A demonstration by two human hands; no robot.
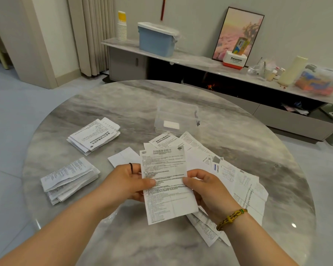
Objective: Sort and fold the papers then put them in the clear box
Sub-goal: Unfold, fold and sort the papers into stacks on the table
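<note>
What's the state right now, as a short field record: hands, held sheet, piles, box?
leaflet: unfolded, held above table
left hand: pinches its left edge
right hand: pinches its right edge
folded stacks: two, table's left side
loose pile: unfolded sheets under and right of hands
clear box: behind pile, white piece inside

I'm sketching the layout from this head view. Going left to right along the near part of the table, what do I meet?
Folded paper stack → left hand → leaflet held in both hands → right hand → loose papers. The far stack, blank slip and clear box overlap these, so they're left out.
</note>
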